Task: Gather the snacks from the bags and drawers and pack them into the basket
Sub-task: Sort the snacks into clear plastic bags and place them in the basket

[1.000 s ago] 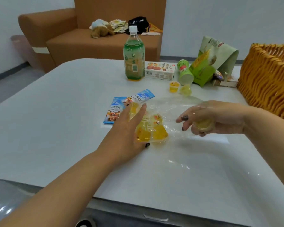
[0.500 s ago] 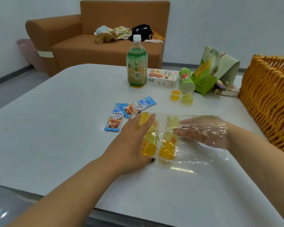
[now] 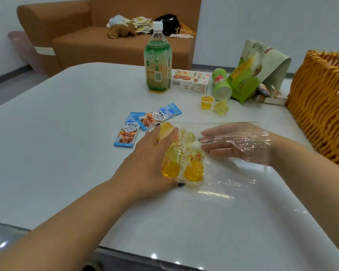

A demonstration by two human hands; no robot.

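1. On the far left, behind the white table, a brown sofa carries a plush toy, paper packets and a black bag.
2. Left hand: fingers straight, palm pressing flat on the closed end of a clear plastic bag lying mid-table.
3. Two blue coffee sachets lie just beyond its fingertips, overlapping each other.
4. Yellow jelly cups sit bunched inside the bag, beside the left palm.
5. Green drink bottle stands upright at the far edge; biscuit box next to it.
6. Two loose jelly cups rest in front of a tipped green canister.
7. Right hand: inside the bag's open end, fingers extended toward the cups, holding nothing.
8. Green paper bag stands past it.
9. Wicker basket sits at the table's right edge.
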